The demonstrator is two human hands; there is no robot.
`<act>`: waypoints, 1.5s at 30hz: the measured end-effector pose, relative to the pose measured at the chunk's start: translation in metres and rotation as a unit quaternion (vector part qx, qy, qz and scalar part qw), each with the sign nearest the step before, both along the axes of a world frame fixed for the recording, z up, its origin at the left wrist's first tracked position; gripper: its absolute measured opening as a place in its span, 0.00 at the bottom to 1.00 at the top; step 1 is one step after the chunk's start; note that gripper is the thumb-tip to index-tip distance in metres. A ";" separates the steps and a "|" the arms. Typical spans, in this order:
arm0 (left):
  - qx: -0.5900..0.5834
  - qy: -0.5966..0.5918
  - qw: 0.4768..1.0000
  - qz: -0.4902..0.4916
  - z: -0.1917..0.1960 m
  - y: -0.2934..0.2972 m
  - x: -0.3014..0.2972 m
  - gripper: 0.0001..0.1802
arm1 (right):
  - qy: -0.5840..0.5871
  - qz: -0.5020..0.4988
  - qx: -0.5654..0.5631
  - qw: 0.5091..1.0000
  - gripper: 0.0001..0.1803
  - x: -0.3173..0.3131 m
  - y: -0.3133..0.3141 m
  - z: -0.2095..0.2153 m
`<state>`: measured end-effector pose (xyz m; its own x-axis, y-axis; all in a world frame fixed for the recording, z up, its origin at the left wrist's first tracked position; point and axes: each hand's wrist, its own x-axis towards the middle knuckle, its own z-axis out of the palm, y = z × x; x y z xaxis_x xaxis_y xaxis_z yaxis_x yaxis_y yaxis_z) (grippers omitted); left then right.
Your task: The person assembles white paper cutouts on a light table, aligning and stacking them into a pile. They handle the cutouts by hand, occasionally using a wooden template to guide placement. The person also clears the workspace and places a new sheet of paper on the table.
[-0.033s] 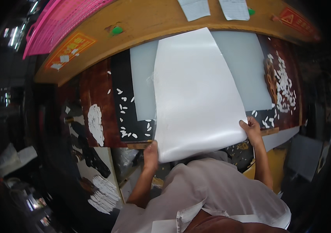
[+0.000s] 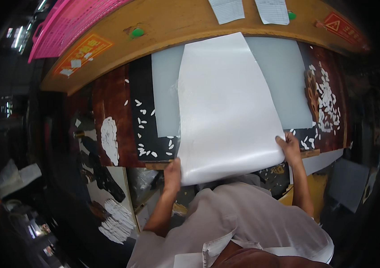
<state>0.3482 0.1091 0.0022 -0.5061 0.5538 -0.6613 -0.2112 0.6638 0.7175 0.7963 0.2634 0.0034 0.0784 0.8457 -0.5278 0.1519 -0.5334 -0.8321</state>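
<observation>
Under the white sheet (image 2: pixel 225 111), the grey mat (image 2: pixel 283 71) half hidden.

White sheet (image 2: pixel 225 111): smooth, faintly glossy, paper-like. Grey mat (image 2: pixel 283 76): matt. Bench edge (image 2: pixel 176 22): varnished wood. Pink crate (image 2: pixel 71 20): perforated plastic.
</observation>
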 end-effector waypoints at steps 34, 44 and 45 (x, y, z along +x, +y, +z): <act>0.005 0.543 0.770 -0.335 -0.027 0.186 -0.065 0.23 | -0.116 0.090 0.028 0.989 0.20 -0.007 0.086 -0.001; 0.150 0.716 0.639 -0.237 -0.052 0.170 -0.001 0.25 | -0.285 0.033 0.155 0.945 0.41 0.166 0.180 -0.022; 0.169 0.687 0.655 -0.265 -0.058 0.174 -0.001 0.25 | -0.271 0.073 0.137 0.950 0.46 0.174 0.184 -0.028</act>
